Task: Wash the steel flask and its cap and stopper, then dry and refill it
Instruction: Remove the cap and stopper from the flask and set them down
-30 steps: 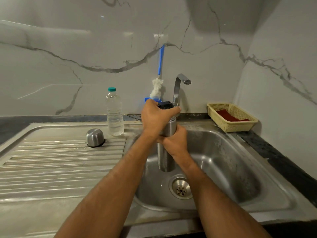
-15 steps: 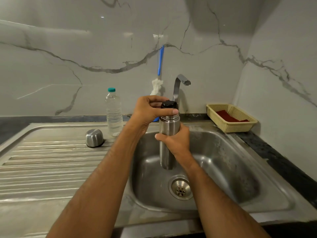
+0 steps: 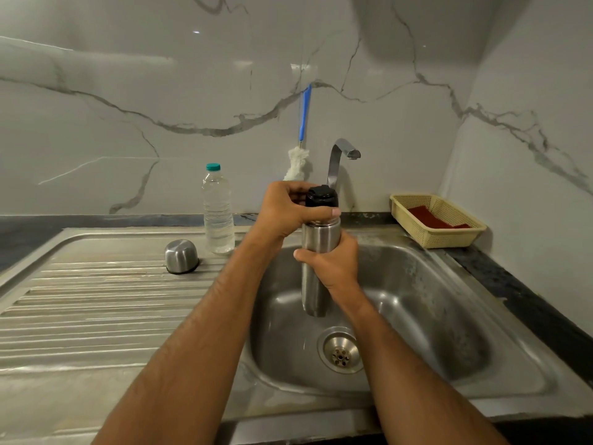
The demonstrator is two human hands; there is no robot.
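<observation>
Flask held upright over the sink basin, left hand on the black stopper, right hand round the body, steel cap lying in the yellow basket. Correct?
Not quite. In the head view the steel cap sits upside down on the draining board, beside the water bottle; the yellow basket holds only something red. The rest stands.

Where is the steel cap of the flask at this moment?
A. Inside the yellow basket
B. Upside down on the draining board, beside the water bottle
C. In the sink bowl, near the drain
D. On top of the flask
B. The steel cap stands mouth-down on the ribbed draining board, just left of the plastic water bottle, while the hands hold the flask over the sink.
</observation>
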